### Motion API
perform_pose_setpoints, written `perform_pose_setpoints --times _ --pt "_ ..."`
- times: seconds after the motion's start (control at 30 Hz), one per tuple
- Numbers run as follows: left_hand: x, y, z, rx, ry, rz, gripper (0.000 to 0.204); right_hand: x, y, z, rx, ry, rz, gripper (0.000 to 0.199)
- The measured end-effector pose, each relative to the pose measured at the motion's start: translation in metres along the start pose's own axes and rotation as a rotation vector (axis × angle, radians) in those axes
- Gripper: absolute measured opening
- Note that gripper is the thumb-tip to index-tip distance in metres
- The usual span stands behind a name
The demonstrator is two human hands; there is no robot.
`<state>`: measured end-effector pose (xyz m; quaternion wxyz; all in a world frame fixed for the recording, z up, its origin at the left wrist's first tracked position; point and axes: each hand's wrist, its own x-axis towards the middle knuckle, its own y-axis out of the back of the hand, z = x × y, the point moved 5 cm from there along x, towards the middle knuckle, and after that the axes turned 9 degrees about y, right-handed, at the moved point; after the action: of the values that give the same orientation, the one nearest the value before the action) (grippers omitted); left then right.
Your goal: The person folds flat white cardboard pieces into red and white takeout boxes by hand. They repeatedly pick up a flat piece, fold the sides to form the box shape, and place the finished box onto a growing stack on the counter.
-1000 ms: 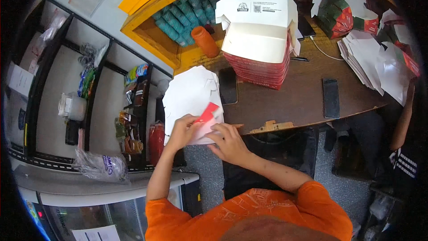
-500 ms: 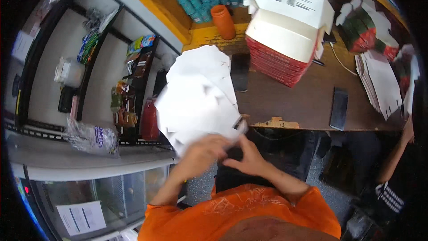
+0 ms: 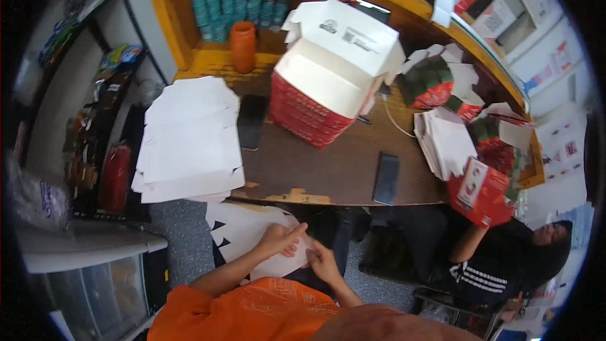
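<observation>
Hiding some right fingers (image 3: 320, 251), perhaps: cardboard (image 3: 247, 230)

We note a dark brown wooden tabletop (image 3: 293, 167) bearing, left to right: stacked flat white cardboard blanks (image 3: 189, 142), a black rectangular phone (image 3: 252, 125), nested red cardboard boxes (image 3: 309, 108), a second dark phone (image 3: 386, 178).
</observation>
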<state>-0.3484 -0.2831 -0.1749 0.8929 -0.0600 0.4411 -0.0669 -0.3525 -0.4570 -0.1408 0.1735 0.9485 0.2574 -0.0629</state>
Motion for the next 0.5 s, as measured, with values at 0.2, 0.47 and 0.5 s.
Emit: perform_pose_setpoints --times 0.2,0.47,0.5 --pt "0.037 -0.004 -0.026 -0.021 -0.028 0.0 0.059 -0.015 -0.013 0.05 0.504 -0.236 0.105 0.034" --pt "0.051 0.027 -0.038 -0.53 0.038 -0.159 0.022 0.002 0.006 0.072 0.371 -0.311 0.257 0.033" --pt "0.037 0.023 -0.028 -0.534 0.036 -0.141 0.022 0.003 0.009 0.088 0.433 -0.276 0.323 0.032"
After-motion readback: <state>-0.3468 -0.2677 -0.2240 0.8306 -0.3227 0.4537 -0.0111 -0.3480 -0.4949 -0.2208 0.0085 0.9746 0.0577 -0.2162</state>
